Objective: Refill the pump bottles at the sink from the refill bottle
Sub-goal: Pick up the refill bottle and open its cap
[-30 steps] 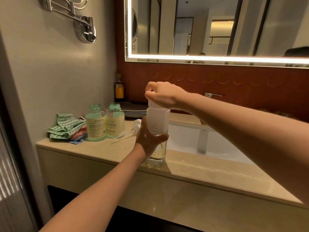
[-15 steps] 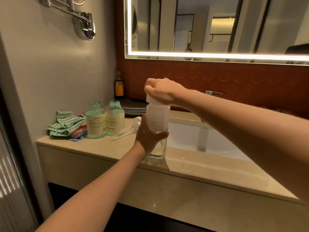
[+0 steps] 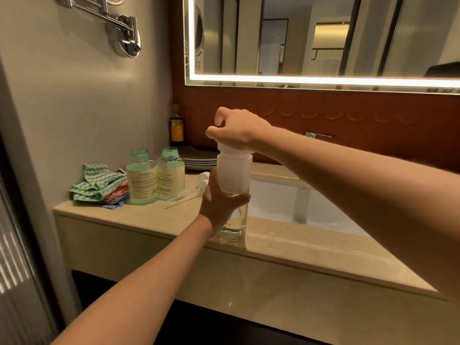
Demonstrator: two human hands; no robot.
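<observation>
The clear bottle (image 3: 235, 175) stands on the worktop (image 3: 174, 220) by the sink (image 3: 273, 195), the left hand (image 3: 219, 204) wraps around its middle and the right hand (image 3: 236, 130) grips the white top (image 3: 232, 151) on it.

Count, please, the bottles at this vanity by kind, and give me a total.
Green-tinted see-through bottles with open necks: 2
Clear bottle with a frosted white top, body gripped by the left hand, top by the right hand: 1
Dark brown bottle with a yellow label, back corner: 1
Total: 4
</observation>
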